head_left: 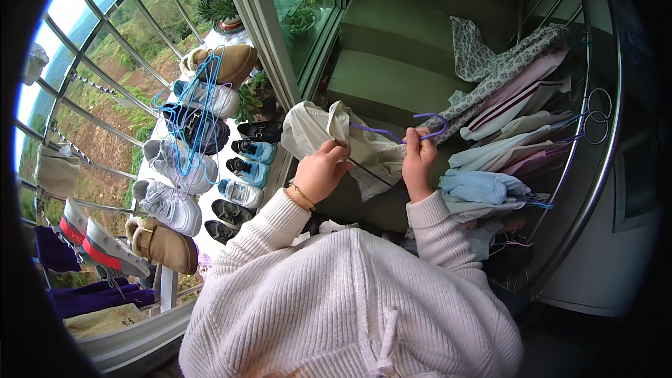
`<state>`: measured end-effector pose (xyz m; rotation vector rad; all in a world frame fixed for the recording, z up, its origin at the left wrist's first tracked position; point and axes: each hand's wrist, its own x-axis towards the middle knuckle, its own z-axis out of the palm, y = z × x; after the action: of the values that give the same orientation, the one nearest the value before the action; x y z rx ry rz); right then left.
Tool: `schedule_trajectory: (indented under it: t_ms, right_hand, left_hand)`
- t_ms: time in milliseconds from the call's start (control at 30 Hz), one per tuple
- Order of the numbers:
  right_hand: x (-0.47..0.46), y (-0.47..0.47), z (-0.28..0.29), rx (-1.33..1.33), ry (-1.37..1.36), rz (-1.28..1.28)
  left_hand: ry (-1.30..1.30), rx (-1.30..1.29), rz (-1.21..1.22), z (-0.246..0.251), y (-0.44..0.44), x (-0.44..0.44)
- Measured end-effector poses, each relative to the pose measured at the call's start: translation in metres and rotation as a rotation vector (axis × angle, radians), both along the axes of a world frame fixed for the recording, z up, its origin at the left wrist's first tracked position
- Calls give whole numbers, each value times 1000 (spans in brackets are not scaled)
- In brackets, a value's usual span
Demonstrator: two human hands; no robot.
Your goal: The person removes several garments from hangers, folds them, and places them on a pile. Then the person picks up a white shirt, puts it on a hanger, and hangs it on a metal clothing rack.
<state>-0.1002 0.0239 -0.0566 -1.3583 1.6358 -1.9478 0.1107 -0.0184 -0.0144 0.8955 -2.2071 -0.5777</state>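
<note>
In the middle of the head view, my right hand (420, 160) grips a purple clothes hanger (431, 128) close to its hook, which points up. My left hand (321, 173) pinches a cream-coloured garment (307, 128) near the hanger's other end. One hanger arm enters the cloth at the left, and the dark lower bar runs down to the right from my left fingers. The garment droops in front of and between both hands; its lower part is in shadow.
At the right, several garments (488, 186) hang on a metal rail (572, 142). On the left, several shoes (170, 207) and blue wire hangers (184, 155) lie on a white ledge beside window bars (100, 110). A glass door frame (262, 26) and steps (378, 79) stand ahead.
</note>
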Motion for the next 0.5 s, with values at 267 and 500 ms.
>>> schedule_trajectory:
  t_ms: [267,500]
  right_hand:
    - [-5,18,22,-66,-54,-51]
    - [-33,28,34,-267,302,-29]
  left_hand:
    - [-108,-1,-19,34,-8,25]
    - [-40,-227,395,10,-9,19]
